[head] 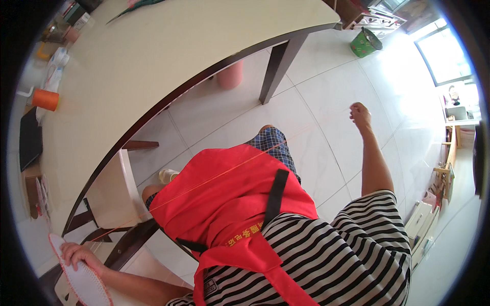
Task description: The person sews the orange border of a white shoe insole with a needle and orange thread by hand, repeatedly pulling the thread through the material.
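My left hand (82,257) grips a white insole-shaped fabric piece (85,285) with orange stitches along its edge, at the lower left beside the table. From there an orange thread (214,177) stretches taut across the red apron (229,187) on my lap. It rises to the right towards my right hand (360,114), held far out over the floor with its fingers pinched together. The thread grows too faint to follow close to those fingers, and whether they hold a needle is too small to tell. An orange thread spool (46,100) stands on the table's left side.
A cream table (153,65) with a dark edge curves along my left, its leg (281,69) ahead. Under it are a chair (111,187) and a pink cylindrical object (230,74). A green bin (365,43) stands on the tiled floor (325,84).
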The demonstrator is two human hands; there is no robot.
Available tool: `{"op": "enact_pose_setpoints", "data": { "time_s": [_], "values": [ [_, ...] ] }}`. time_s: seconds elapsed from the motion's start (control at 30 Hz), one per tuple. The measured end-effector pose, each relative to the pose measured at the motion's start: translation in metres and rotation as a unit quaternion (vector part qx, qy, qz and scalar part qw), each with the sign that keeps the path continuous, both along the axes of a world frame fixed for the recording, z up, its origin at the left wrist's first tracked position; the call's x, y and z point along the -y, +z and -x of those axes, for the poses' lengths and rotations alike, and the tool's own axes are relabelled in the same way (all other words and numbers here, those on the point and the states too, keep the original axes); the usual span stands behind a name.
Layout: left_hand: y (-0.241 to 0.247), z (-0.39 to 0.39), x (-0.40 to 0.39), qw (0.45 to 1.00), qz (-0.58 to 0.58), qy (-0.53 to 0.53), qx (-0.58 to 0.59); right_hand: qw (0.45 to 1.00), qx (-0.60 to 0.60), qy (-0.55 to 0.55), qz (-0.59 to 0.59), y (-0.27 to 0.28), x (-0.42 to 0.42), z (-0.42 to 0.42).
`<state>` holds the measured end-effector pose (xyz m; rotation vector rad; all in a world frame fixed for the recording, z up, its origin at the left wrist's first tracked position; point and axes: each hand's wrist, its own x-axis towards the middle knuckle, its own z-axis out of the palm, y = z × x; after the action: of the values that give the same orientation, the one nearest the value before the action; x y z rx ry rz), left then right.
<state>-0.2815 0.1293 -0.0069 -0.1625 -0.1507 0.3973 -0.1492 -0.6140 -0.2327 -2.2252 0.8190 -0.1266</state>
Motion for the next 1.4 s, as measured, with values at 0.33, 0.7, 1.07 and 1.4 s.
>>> {"op": "enact_pose_setpoints", "data": {
  "time_s": [0.33, 0.7, 1.07, 1.4],
  "values": [
    [-0.056, -0.036, 0.031, 0.971, -0.162, -0.16, -0.078, 0.971, -0.036, 0.1, 0.216, -0.117, 0.288, 0.062],
    [-0.107, -0.002, 0.015, 0.953, -0.259, -0.111, -0.109, 0.957, 0.016, 0.172, 0.235, -0.186, 0.343, 0.062],
    [-0.112, 0.012, 0.011, 0.958, -0.254, -0.041, -0.124, 0.985, 0.021, 0.071, 0.157, -0.107, 0.312, 0.044],
    [-0.093, -0.026, 0.11, 0.705, -0.585, 0.008, -0.401, 0.951, 0.305, 0.036, -0.023, 0.109, -0.116, 0.001]
  ]
}}
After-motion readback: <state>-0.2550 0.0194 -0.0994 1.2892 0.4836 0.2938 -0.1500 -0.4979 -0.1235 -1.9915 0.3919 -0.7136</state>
